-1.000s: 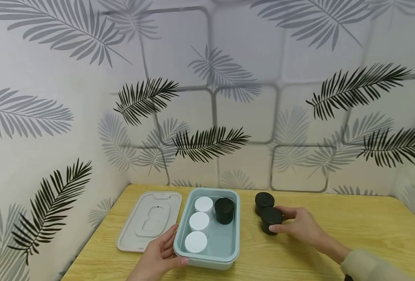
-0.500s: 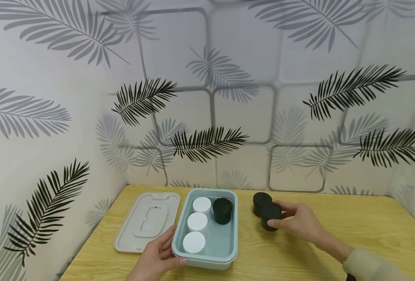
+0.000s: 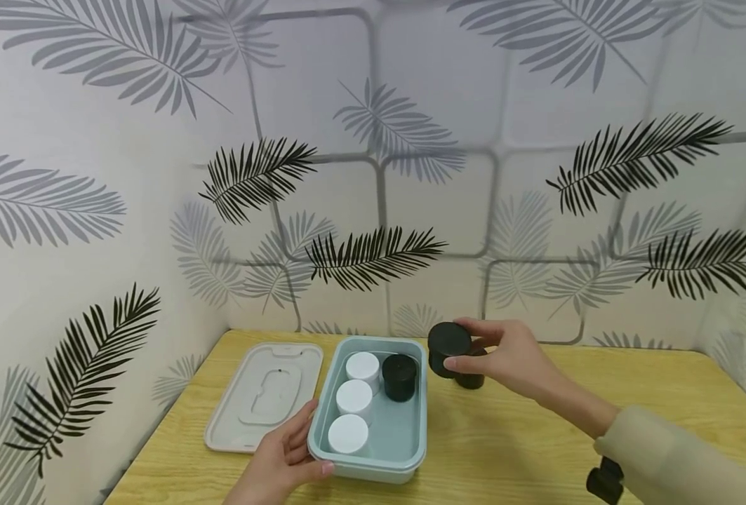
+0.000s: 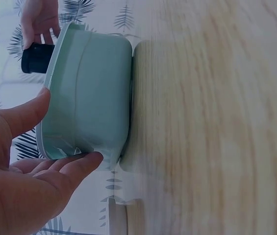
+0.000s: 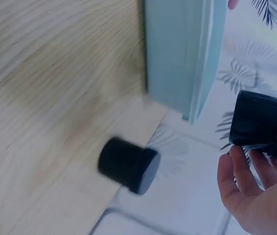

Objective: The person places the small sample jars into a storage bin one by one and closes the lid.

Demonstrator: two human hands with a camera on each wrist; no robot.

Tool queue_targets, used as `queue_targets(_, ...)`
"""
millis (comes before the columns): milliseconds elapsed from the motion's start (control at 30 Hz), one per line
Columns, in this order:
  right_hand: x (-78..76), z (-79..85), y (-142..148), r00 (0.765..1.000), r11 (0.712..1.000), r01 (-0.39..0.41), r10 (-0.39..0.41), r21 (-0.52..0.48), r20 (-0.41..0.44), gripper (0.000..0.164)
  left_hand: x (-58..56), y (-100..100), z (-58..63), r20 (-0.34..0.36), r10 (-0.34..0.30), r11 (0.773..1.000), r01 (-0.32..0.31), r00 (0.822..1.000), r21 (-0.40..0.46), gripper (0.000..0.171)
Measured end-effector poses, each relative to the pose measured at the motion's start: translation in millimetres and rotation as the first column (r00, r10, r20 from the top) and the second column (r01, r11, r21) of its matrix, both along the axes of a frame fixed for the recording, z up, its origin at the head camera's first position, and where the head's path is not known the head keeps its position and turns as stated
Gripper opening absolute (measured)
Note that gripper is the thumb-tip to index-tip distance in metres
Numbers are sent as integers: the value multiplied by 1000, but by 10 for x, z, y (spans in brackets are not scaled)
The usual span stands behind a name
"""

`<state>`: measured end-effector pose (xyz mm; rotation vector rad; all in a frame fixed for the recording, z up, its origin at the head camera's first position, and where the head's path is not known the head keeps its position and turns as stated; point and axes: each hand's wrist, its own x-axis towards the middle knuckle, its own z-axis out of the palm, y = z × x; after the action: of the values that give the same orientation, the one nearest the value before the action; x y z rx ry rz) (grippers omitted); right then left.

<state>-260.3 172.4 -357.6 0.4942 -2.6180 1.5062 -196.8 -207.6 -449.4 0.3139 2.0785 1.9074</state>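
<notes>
My right hand [image 3: 519, 356] pinches a black lidded jar [image 3: 450, 341] between thumb and fingers, raised above the table just right of the box. In the right wrist view, this black jar [image 5: 257, 120] is well clear of the wood. Another black jar [image 5: 127, 165] stands on the table behind it, partly hidden in the head view. A light blue-green plastic box [image 3: 398, 438] holds a row of white-lidded jars [image 3: 349, 433] along its left side and one black jar [image 3: 400, 377] at the back right. My left hand [image 3: 278, 456] grips the box's front left corner, thumb at the rim, fingers against the side.
A pale, flat box lid [image 3: 224, 435] lies on the wooden table [image 3: 600, 421] left of the box. Behind the table's back edge rises a wall covering [image 3: 436, 287] with a feather-leaf pattern. A small black device [image 3: 605, 481] sits at the right sleeve.
The right hand has lifted the front black jar off the table and carried it up and left toward the box. The other black jar stays put. The left hand keeps its hold.
</notes>
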Motion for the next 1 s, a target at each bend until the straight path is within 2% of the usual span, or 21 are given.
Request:
queue_targets(133, -20, 6, -198, 1000, 999, -23, 23, -27, 4, 65, 3, 4, 11, -7, -6, 1000, 6, 1000, 8, 100)
queue_targets(400, -54, -185, -528, 999, 999, -52, 52, 3, -9, 64, 1, 3, -3, -9, -4, 1000, 4, 1000, -1, 100)
queue_targets(533, -56, -274, -656, 999, 996, -17, 20, 88, -39, 64, -8, -5, -11, -4, -2, 1000, 2, 1000, 0, 100)
queue_targets(667, -61, -335, -749, 1000, 990, 12, -9, 137, -22, 65, -14, -8, -17, -1, -3, 1000, 3, 1000, 11, 99)
queue_targets(867, -92, -454, -813, 1000, 990, -3, 7, 139, -30, 67, -6, -9, -18, -12, -7, 1000, 7, 1000, 20, 100)
queue_targets(1000, -73, -553, -848, 998, 988, 28, -18, 150, -68, 66, -2, -13, -16, -11, -13, 999, 13, 1000, 31, 100)
